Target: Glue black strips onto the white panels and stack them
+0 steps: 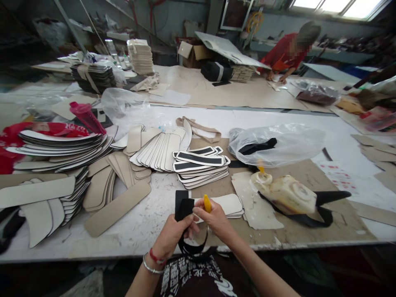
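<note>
Near the table's front edge, my left hand [173, 233] is closed on a black fabric strip [185, 209], whose loose end curls down toward my lap. My right hand [215, 218] is beside it, fingers closed round a yellow-handled tool [207, 203]; the tool's working end is hidden. The right fingertips meet the strip's edge. Just beyond the hands lie several white curved-edge panels [230, 205] in a low stack. Behind these, another stack of white pieces [202, 165] carries black strips on top.
A stained, pale plastic container [291, 194] lies on the right with black straps around it. Behind it is a clear plastic bag [278, 142]. Fanned beige panels [117, 206] and a stacked pile [58, 148] cover the left. A person in red [286, 51] leans over the far table.
</note>
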Demonstrator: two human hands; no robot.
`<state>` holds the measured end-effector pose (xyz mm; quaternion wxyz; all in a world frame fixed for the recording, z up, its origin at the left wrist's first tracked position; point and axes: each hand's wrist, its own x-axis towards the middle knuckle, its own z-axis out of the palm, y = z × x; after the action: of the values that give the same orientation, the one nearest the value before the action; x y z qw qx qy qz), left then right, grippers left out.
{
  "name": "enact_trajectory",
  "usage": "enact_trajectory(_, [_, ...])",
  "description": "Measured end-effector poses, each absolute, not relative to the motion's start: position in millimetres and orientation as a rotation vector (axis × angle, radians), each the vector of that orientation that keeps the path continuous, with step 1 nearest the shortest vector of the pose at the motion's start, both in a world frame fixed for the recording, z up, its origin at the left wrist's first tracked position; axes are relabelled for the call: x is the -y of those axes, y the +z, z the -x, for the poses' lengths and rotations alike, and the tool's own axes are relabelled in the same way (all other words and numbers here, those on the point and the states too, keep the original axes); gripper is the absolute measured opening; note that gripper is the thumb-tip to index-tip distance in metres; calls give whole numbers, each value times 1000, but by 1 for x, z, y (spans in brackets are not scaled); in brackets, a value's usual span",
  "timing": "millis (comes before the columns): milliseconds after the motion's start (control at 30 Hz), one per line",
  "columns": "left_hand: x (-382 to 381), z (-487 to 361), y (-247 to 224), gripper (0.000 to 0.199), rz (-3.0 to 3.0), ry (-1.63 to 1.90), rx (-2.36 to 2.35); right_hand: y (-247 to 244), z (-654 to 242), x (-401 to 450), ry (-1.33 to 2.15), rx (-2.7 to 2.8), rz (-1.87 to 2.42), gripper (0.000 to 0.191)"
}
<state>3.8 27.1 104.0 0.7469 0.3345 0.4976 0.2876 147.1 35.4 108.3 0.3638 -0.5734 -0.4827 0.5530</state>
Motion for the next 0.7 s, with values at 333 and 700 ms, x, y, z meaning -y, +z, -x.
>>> enact_trajectory(333, [-21, -4, 101, 37, -607, 631, -1178, 101, -159, -34, 1098, 1333, 1581, 24])
enact_trajectory(700, [-10, -26, 84, 37, -650, 596, -1147, 87, -161, -25, 1396, 735, 1569, 29])
